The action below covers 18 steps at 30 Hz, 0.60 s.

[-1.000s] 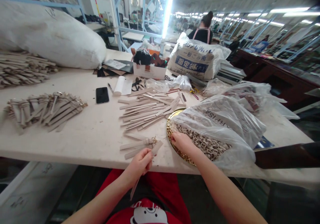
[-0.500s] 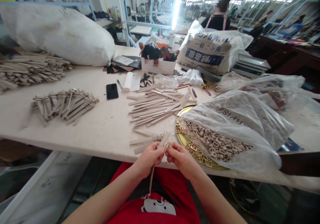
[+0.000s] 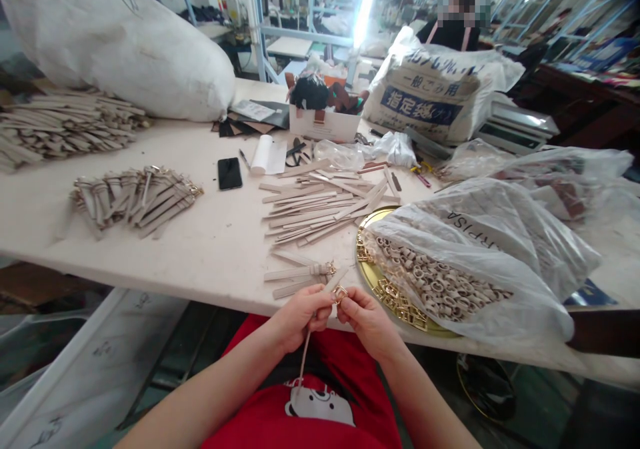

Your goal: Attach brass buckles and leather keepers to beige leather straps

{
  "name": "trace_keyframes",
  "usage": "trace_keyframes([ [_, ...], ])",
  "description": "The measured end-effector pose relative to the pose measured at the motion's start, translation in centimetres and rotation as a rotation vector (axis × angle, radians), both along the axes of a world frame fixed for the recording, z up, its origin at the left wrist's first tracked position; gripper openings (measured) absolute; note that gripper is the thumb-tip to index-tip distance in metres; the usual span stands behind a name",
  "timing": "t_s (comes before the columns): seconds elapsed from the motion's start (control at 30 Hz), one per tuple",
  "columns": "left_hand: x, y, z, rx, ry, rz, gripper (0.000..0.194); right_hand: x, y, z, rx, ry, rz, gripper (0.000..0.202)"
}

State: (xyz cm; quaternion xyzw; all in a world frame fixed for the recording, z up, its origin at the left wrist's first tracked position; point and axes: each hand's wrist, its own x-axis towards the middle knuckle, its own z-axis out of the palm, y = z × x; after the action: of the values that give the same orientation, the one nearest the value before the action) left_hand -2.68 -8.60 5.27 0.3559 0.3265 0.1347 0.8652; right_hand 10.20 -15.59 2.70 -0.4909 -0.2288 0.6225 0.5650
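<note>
From here I see my left hand (image 3: pixel 311 307) pinching a beige strap (image 3: pixel 336 279), my right (image 3: pixel 361 312) pinching a gold buckle (image 3: pixel 340 294), beside the gold tray (image 3: pixel 371 274) of buckles and the plastic bag (image 3: pixel 480 249) holding beige loops (image 3: pixel 444 287).

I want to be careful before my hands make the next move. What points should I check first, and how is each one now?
1. Left hand grips a beige strap: ok.
2. Right hand has a gold buckle at its fingertips: ok.
3. Strap passes through the buckle: cannot tell, the fingers hide the join.
4. More buckles lie on the gold tray, beside the right hand: ok.
5. Tray fully uncovered: not ok, the clear plastic bag lies over much of it.
6. Phone apart from both hands: ok, it lies farther back, to the left.
</note>
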Motion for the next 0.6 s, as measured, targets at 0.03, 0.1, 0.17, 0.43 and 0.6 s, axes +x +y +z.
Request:
trace_keyframes([
  [0.03, -0.03, -0.06, 0.00, 0.033, 0.024, -0.006, 0.022, 0.04, -0.02, -0.01, 0.001, -0.010, 0.007, 0.020],
  [0.1, -0.08, -0.14, 0.03, 0.169, 0.122, 0.006, 0.021, 0.12, 0.01, 0.08, 0.001, -0.073, 0.018, 0.022],
  [0.17, -0.12, -0.14, 0.09, 0.396, 0.247, 0.035, 0.017, 0.12, 0.13, 0.26, -0.008, -0.153, 0.025, 0.025],
  [0.43, -0.44, 0.57, 0.38, 0.774, 0.454, -0.129, 0.013, -0.03, 0.45, 0.31, 0.088, -0.197, -0.049, 0.028],
  [0.6, -0.90, 0.53, 0.06, 0.634, 0.294, -0.128, 0.028, 0.51, 0.30, -0.02, 0.036, -0.090, -0.118, 0.025],
])
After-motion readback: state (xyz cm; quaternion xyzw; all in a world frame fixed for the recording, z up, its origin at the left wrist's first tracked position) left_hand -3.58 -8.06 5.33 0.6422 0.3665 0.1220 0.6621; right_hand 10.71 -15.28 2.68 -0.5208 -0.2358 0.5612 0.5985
